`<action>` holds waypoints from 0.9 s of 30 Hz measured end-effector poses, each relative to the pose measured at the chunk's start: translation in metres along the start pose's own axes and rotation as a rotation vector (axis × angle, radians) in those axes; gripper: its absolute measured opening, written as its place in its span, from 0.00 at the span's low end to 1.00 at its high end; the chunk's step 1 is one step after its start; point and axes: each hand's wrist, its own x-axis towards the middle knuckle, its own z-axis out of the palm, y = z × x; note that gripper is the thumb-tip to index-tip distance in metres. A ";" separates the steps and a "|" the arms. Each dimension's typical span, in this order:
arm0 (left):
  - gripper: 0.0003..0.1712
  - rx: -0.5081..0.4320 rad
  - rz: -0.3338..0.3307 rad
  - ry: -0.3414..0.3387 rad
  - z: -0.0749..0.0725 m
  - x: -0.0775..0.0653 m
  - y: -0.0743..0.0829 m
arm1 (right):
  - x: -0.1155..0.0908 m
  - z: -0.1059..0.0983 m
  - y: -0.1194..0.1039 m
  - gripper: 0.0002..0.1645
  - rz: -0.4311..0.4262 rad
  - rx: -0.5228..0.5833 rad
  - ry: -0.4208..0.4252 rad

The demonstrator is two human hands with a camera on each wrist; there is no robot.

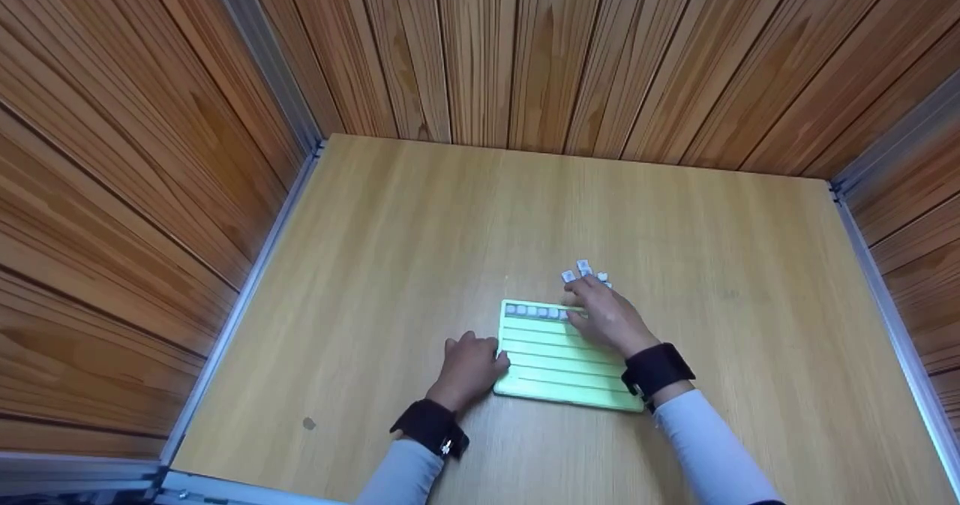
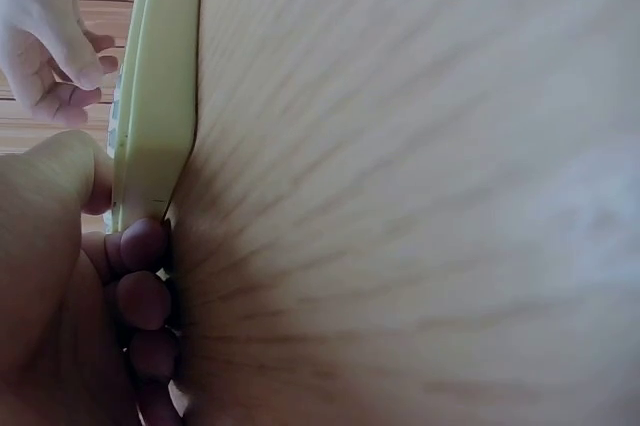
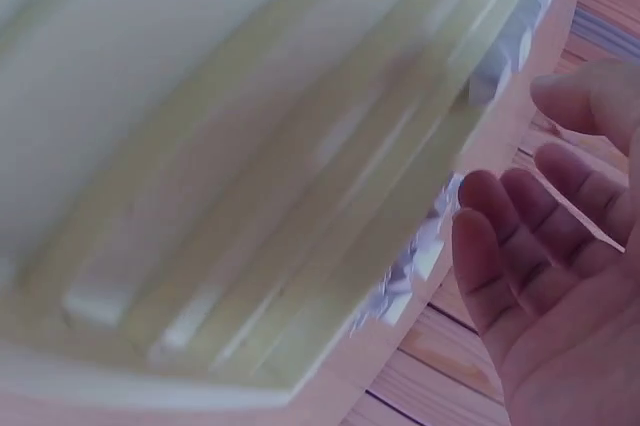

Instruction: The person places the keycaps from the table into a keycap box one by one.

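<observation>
A light green ridged tray (image 1: 559, 370) lies on the table, with a row of small pale blocks (image 1: 532, 311) set along its far groove. My left hand (image 1: 469, 370) pinches the tray's left edge, thumb on top and curled fingers against the side in the left wrist view. Above the tray's far right part is my right hand (image 1: 611, 317), its thumb by the end of the row. Its fingers (image 3: 480, 246) are loosely bent with nothing between them and the thumb. Several loose blocks (image 1: 583, 266) lie just beyond its fingertips, some partly covered by the hand.
The wooden tabletop (image 1: 405, 235) has metal framing along its sides, with wood-plank walls (image 1: 480, 55) at the back and sides. A small dark spot (image 1: 309, 423) marks the table at the near left.
</observation>
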 end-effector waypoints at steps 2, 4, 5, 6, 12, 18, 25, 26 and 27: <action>0.16 0.005 0.004 0.004 0.000 0.000 0.000 | 0.000 -0.003 0.003 0.24 0.015 -0.016 0.025; 0.15 0.007 0.000 0.002 0.001 0.000 0.000 | 0.000 -0.005 0.006 0.26 0.025 -0.026 0.054; 0.15 0.009 -0.001 0.002 0.001 0.000 0.000 | -0.001 -0.006 0.008 0.27 0.028 -0.030 0.066; 0.15 0.010 -0.001 0.002 0.001 0.000 0.000 | -0.001 -0.007 0.009 0.27 0.030 -0.037 0.076; 0.15 0.019 -0.001 0.005 0.001 0.000 0.001 | -0.002 -0.016 0.023 0.33 0.094 -0.039 0.044; 0.14 0.008 -0.001 0.009 0.000 0.000 0.001 | 0.000 -0.023 0.037 0.33 0.182 -0.019 -0.041; 0.13 0.006 0.008 0.031 0.002 0.000 0.000 | 0.007 -0.029 0.046 0.32 0.235 0.012 -0.085; 0.13 0.005 0.010 0.032 0.002 0.000 -0.001 | 0.009 -0.029 0.046 0.32 0.234 0.014 -0.087; 0.13 0.001 0.006 0.029 0.002 0.001 0.000 | 0.011 -0.030 0.046 0.32 0.234 0.017 -0.089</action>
